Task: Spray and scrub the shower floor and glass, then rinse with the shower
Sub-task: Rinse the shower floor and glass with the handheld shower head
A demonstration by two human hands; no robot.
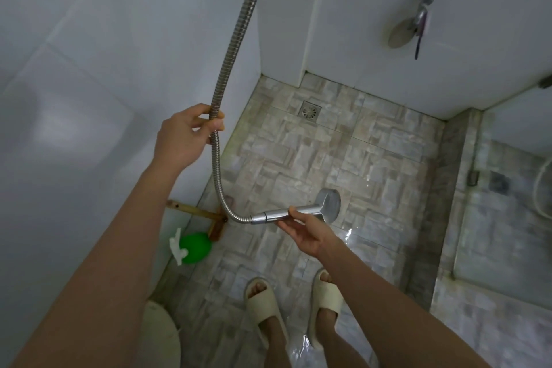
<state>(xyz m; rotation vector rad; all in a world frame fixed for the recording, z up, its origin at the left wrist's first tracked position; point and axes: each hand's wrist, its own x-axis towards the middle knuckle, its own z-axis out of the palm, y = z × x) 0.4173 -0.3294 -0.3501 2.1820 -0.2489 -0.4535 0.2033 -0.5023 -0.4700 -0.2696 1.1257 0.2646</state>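
Observation:
My left hand (186, 133) grips the metal shower hose (236, 39) about halfway down, near the white tiled left wall. The hose curves below it to the chrome shower head (327, 205), whose handle my right hand (306, 233) holds from underneath with fingers curled round it. The head faces down and right over the stone-patterned shower floor (373, 158), which looks wet and shiny near my feet. The glass panel (504, 218) stands at the right. No water stream is visible.
A square floor drain (310, 111) sits near the back wall. A green spray bottle with a white trigger (191, 248) and a wooden-handled brush (203, 213) lie by the left wall. A tap with hanging items (424, 9) is on the back wall. My feet in cream slippers (263, 302) stand at the front.

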